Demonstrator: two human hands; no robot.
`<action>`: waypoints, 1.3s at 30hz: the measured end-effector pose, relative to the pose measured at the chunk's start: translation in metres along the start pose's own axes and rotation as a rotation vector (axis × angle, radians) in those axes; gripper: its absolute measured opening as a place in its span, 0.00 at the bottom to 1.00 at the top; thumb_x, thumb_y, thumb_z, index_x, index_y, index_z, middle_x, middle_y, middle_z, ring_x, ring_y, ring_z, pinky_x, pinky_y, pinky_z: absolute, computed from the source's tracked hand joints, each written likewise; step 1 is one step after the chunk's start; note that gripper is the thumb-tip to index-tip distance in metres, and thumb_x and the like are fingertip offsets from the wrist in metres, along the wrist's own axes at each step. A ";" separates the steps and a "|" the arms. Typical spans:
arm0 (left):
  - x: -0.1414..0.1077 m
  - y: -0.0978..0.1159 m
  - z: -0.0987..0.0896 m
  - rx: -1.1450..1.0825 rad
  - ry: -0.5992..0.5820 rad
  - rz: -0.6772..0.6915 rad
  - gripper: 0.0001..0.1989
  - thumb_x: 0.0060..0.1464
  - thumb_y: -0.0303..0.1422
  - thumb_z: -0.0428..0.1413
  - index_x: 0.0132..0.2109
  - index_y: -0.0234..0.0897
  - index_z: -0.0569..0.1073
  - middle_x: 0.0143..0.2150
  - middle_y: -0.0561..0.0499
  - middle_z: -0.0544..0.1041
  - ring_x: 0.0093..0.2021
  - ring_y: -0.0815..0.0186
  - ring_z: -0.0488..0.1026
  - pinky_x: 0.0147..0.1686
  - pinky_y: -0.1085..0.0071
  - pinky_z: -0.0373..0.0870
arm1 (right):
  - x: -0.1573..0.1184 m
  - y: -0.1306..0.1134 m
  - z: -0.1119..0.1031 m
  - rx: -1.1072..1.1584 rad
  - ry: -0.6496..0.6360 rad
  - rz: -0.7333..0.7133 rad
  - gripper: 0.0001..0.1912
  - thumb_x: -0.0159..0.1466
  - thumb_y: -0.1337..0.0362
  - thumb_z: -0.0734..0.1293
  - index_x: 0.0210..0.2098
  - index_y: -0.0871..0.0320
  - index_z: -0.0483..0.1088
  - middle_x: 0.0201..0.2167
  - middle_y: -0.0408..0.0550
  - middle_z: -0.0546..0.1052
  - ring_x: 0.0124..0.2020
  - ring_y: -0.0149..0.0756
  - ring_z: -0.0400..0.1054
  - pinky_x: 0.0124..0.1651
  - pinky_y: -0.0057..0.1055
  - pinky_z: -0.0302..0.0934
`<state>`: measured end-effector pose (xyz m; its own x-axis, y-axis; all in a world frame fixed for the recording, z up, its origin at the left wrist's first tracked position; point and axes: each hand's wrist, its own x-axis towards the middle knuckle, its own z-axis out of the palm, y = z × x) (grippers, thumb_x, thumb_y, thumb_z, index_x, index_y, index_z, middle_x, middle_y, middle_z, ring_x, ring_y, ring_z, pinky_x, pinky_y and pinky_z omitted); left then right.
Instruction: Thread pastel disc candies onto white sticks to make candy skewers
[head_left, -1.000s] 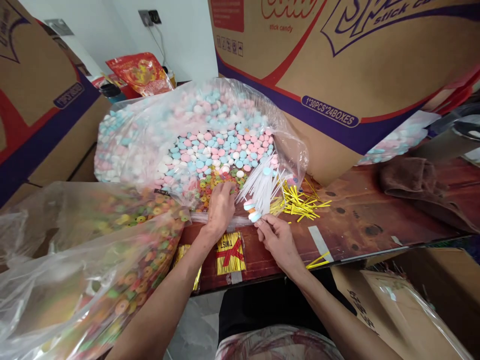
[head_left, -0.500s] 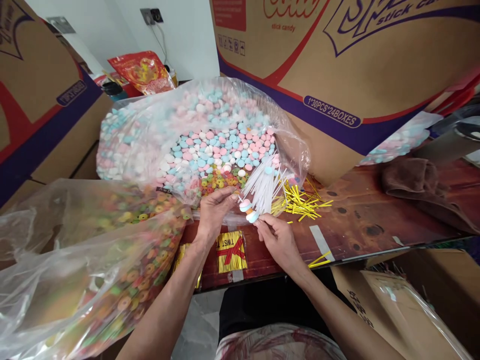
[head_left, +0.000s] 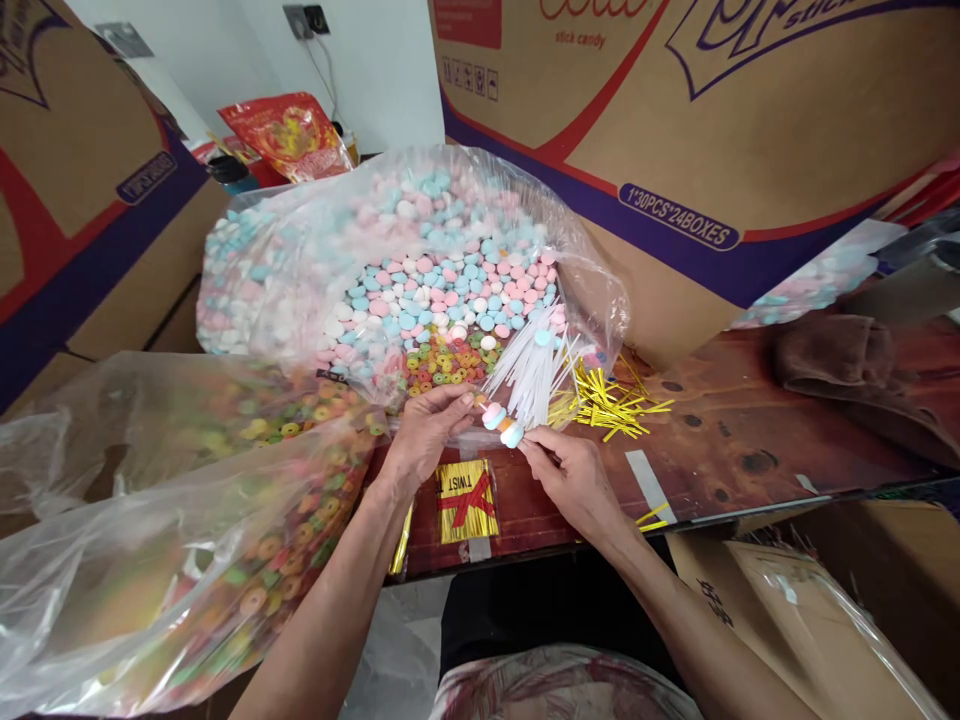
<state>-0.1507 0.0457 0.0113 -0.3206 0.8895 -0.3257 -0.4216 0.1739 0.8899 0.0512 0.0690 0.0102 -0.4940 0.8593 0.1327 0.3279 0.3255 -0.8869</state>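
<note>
Over the reddish-brown tabletop (head_left: 712, 430), the right hand (head_left: 571, 474) grasps a thin white stick (head_left: 484, 407) already bearing two rounded pastel candies (head_left: 493, 416) around an orange ring (head_left: 505, 425), while the left hand's (head_left: 424, 432) fingers pinch a second orange ring (head_left: 478, 400) at its tip, apparently not yet seated.

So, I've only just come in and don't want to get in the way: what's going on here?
A person is handling sweets at a table. The right hand grips a short candy stack, pastel pieces with an orange one between. The left hand pinches a small orange piece by the stack's other end. Just beyond lie loose ring candies, pastel candies and white sticks, with gold ties to the right.
</note>
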 end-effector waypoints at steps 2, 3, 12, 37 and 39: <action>-0.001 0.001 0.000 -0.019 -0.031 -0.033 0.17 0.39 0.37 0.74 0.38 0.37 0.83 0.34 0.50 0.83 0.35 0.69 0.79 0.40 0.73 0.76 | -0.001 -0.002 0.000 -0.034 -0.001 -0.050 0.15 0.68 0.63 0.60 0.25 0.56 0.66 0.21 0.40 0.63 0.23 0.30 0.54 0.29 0.29 0.49; -0.001 0.002 0.001 -0.039 -0.038 -0.054 0.18 0.38 0.36 0.74 0.37 0.37 0.82 0.35 0.51 0.83 0.35 0.69 0.79 0.40 0.72 0.76 | -0.002 -0.003 0.001 -0.045 0.008 -0.070 0.15 0.69 0.63 0.60 0.25 0.56 0.65 0.21 0.40 0.64 0.23 0.30 0.54 0.30 0.29 0.49; -0.020 0.004 0.015 -0.092 -0.096 -0.180 0.19 0.40 0.34 0.74 0.38 0.35 0.77 0.39 0.49 0.82 0.38 0.67 0.80 0.39 0.73 0.77 | -0.018 -0.009 0.028 0.149 0.106 0.000 0.15 0.70 0.62 0.60 0.26 0.54 0.62 0.19 0.39 0.63 0.21 0.31 0.57 0.28 0.30 0.50; 0.094 0.020 0.047 1.561 0.190 0.609 0.17 0.60 0.26 0.49 0.54 0.38 0.72 0.43 0.42 0.76 0.43 0.54 0.74 0.39 0.63 0.67 | -0.004 0.015 0.022 0.369 0.195 0.152 0.18 0.70 0.58 0.60 0.24 0.55 0.61 0.20 0.39 0.62 0.23 0.31 0.56 0.28 0.28 0.51; 0.102 0.025 0.048 1.595 0.139 0.667 0.20 0.61 0.24 0.47 0.57 0.39 0.72 0.44 0.41 0.76 0.44 0.54 0.74 0.39 0.64 0.67 | -0.004 0.015 0.023 0.375 0.190 0.163 0.18 0.70 0.57 0.60 0.25 0.55 0.62 0.20 0.39 0.62 0.23 0.31 0.56 0.27 0.28 0.50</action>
<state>-0.1528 0.1609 0.0162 -0.1770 0.9512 0.2528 0.9599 0.1100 0.2580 0.0401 0.0615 -0.0141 -0.2921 0.9560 0.0262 0.0569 0.0447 -0.9974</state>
